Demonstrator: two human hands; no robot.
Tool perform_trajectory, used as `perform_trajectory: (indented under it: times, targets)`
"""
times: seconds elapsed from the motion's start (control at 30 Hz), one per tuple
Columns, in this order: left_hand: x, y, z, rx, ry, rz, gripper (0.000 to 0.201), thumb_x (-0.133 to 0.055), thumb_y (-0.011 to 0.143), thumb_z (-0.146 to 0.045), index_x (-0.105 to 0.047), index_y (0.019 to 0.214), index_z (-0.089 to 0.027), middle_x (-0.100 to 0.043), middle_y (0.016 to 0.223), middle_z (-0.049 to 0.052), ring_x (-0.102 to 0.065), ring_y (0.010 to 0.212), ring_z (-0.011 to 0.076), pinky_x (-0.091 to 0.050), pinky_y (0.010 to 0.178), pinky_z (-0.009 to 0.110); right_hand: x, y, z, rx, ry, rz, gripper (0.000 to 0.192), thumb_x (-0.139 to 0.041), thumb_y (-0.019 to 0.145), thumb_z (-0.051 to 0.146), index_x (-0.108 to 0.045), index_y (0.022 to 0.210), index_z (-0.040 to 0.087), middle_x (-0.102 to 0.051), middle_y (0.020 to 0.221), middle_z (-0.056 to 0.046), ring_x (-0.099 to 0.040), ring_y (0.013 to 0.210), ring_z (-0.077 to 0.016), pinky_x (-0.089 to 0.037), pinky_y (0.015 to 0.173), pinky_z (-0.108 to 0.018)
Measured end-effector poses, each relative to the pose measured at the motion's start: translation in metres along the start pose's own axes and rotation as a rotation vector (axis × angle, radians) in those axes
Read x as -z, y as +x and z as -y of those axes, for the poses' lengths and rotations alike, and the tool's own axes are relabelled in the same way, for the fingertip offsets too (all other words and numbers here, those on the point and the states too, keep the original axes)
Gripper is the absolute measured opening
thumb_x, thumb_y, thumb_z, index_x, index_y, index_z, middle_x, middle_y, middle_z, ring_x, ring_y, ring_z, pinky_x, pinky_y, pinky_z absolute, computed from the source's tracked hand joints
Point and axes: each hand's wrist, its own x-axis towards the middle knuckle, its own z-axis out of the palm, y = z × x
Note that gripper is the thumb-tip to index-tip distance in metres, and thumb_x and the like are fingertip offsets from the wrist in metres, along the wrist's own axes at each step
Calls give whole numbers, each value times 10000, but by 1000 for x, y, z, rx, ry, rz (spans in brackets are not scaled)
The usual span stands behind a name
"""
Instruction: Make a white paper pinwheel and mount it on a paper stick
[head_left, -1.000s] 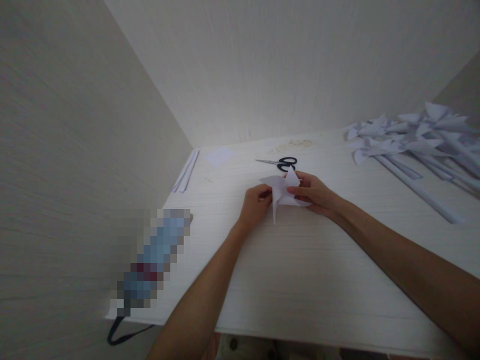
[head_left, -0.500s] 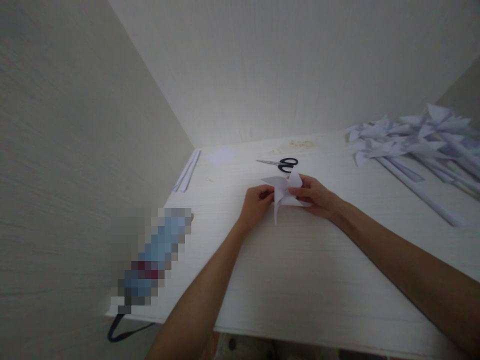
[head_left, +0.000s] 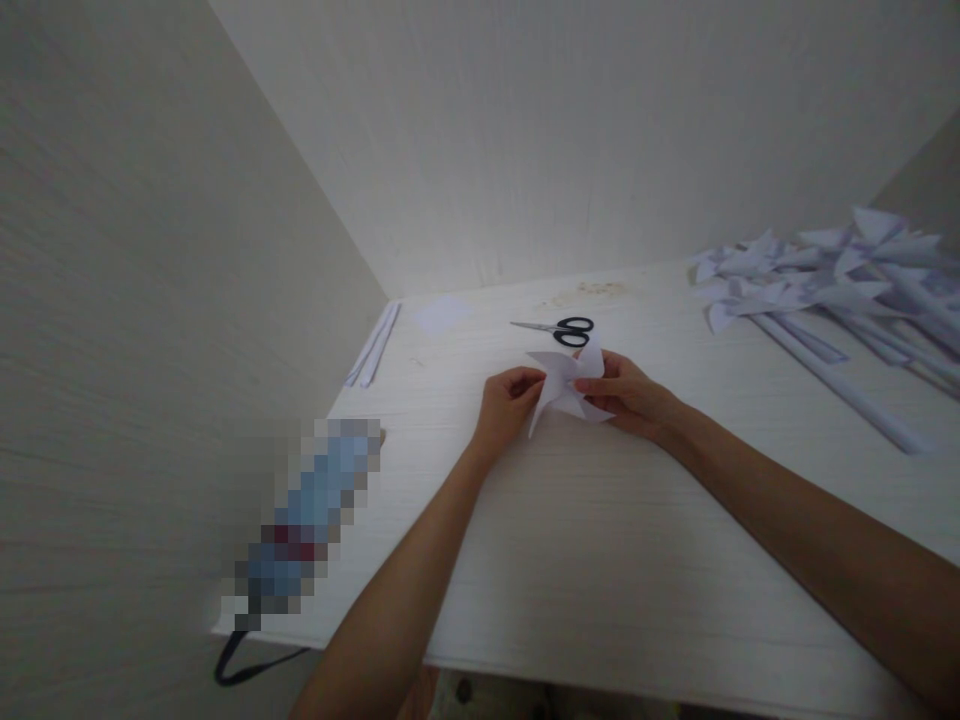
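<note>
Tabletop spreads out under the scissors, with the back wall beyond them. Right of the scissors lies a heap of white paper pinwheels with rolled paper sticks; left of them and nearer the viewer is a pixelated blue object. Just nearer than the scissors, two hands share one paper pinwheel: the right hand pinches it near the centre, thumb in front, while the left hand grips its left side, fingertips partly hidden. Left of the scissors are folded paper strips and a pale paper square; beyond the scissors, blurred tan bits.

A hard pinch or uneven pull could crease or tear the thin blades; a slack thumb might let folded tips spring loose. The scissors' handles sit just behind the right fingers and could be bumped. Nearer than the scissors, a wide stretch of tabletop runs to the front edge; rightward, the heap limits sweeping.
</note>
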Motion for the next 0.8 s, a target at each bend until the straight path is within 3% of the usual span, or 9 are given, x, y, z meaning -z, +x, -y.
perform_trajectory:
  times: [0.13, 0.27, 0.4, 0.5, 0.63, 0.73, 0.8]
  targets:
    - [1, 0, 3, -8, 7, -36, 139, -597, 645, -248, -629, 706, -127, -632, 650, 15, -558, 605, 104, -437, 611, 239, 0, -1, 1, 4, 3, -1, 289, -736, 493, 129, -601, 742, 183, -635, 669, 26, -576, 604, -98, -460, 601, -209]
    - [0, 1, 4, -5, 52, -171, 158, -562, 682, -278, -614, 720, -134, -612, 616, 12, -551, 562, 97, -430, 578, 234, 2, 0, 1, 13, 4, -11, 280, -721, 517, 154, -613, 773, 190, -645, 699, 12, -582, 625, -111, -461, 623, -223]
    - [14, 22, -4, 5, 152, -224, 189, -530, 698, -299, -602, 741, -130, -612, 645, 30, -563, 585, 109, -429, 577, 239, 3, -1, 2, 4, 33, -55, 287, -728, 498, 157, -620, 761, 192, -655, 718, 1, -590, 635, -127, -468, 620, -239]
    - [46, 51, -14, -69, 440, -257, 165, -511, 694, -254, -603, 747, -127, -608, 681, 47, -566, 650, 139, -442, 654, 279, 2, -1, 3, -21, 52, -70, 287, -736, 482, 148, -623, 743, 185, -655, 709, -2, -589, 617, -125, -472, 595, -234]
    - [108, 83, -21, -172, 1059, -339, 194, -467, 696, -163, -604, 826, -116, -571, 961, 122, -497, 975, 212, -357, 884, 345, 2, 2, 3, -28, 80, -71, 299, -742, 476, 136, -615, 743, 182, -646, 693, 10, -590, 625, -108, -466, 602, -209]
    - [153, 94, -17, 2, 1305, -358, 251, -470, 687, -148, -578, 906, -90, -510, 1052, 179, -443, 1050, 267, -335, 896, 388, 1, 5, 1, -33, 103, -79, 307, -744, 471, 134, -602, 739, 183, -639, 678, 15, -592, 628, -112, -466, 610, -218]
    - [177, 97, -12, 109, 1339, -401, 247, -447, 695, -141, -560, 907, -84, -494, 1056, 204, -448, 1036, 297, -364, 840, 421, 1, 7, 1, -33, 106, -79, 302, -743, 471, 133, -599, 732, 183, -637, 673, 14, -590, 617, -113, -466, 603, -220]
